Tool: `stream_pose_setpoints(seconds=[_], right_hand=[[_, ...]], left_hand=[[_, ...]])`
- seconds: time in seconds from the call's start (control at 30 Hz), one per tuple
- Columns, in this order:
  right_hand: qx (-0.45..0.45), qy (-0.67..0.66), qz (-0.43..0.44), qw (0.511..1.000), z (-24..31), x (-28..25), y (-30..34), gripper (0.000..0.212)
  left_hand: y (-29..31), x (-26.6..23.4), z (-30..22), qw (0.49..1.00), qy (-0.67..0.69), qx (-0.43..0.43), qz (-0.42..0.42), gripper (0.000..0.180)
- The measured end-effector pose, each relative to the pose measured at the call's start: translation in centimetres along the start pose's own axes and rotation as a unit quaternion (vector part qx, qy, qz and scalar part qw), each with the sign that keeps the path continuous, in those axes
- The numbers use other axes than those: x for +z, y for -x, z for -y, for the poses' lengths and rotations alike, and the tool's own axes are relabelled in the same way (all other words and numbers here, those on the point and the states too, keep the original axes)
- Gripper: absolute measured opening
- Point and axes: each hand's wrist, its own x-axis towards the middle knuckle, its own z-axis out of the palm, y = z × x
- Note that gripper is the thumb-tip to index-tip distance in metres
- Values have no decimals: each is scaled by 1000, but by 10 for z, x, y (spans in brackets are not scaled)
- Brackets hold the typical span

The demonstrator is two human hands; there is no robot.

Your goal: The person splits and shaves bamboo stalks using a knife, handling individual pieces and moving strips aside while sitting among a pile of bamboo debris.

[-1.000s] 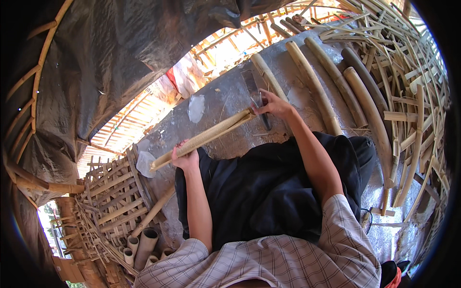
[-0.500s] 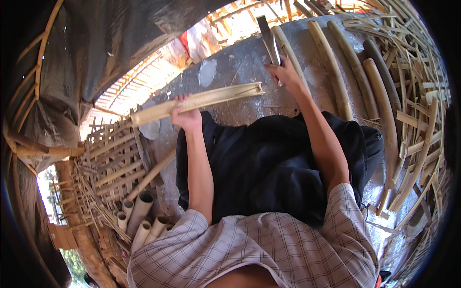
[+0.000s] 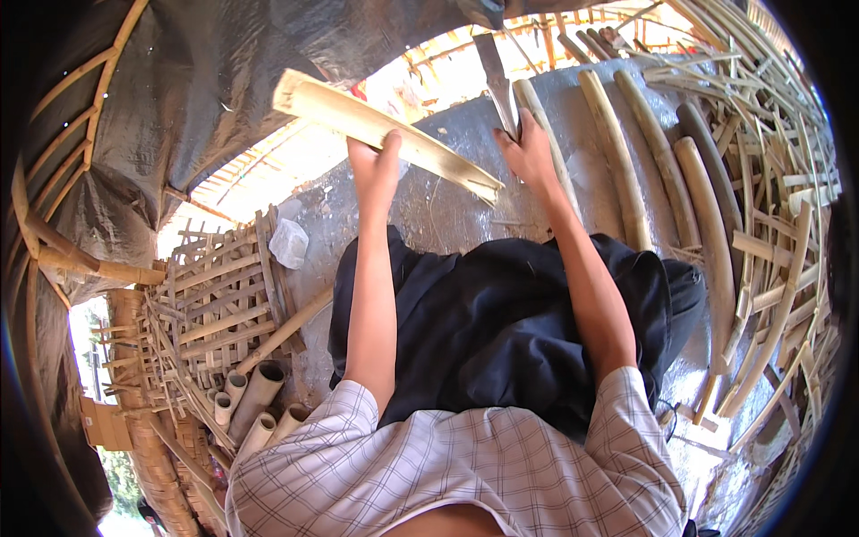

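My left hand [image 3: 376, 166] is closed around a split half of bamboo [image 3: 394, 134], its thumb over the near edge. The pale piece is raised in front of me, its left end higher and farther away, its split right end slanting down toward the knife. In my right hand [image 3: 528, 157] is the handle of a large knife [image 3: 497, 82], a machete with a broad dark tip pointing up and away. The blade stands apart from the bamboo half, just right of its split end. Most of the handle is hidden by my fingers.
Several long bamboo poles [image 3: 617, 161] lie side by side on the grey floor sheet to the right. Beyond them are heaped split strips [image 3: 778, 233]. At the left are a woven bamboo lattice [image 3: 224, 286], bamboo tubes [image 3: 261, 394] and a whitish lump [image 3: 288, 243]. Dark sheeting [image 3: 215, 80] hangs at upper left.
My left hand has lifted the bamboo half up and away. Its left end has swung upward, so it now slopes down to the right. My right hand still holds the knife in nearly the same place.
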Motion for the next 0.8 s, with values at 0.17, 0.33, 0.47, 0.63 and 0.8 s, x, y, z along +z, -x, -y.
stream_pose_setpoints(seconds=[0.17,0.33,0.47,0.63,0.8], right_hand=[[-60,10,-16,998,23,-4,-2,31],[20,-83,19,996,16,-9,2,25],[7,-163,53,985,89,-20,20,19],[-60,-215,124,967,157,-57,46,32],[-97,-210,176,957,182,-64,65,37]], left_hand=[[-6,8,-15,1000,2,20,18,38],[-7,28,-32,977,184,10,110,42],[-3,26,-45,976,143,61,152,52],[4,38,-52,992,-28,63,109,60],[5,47,-64,996,51,40,68,66]])
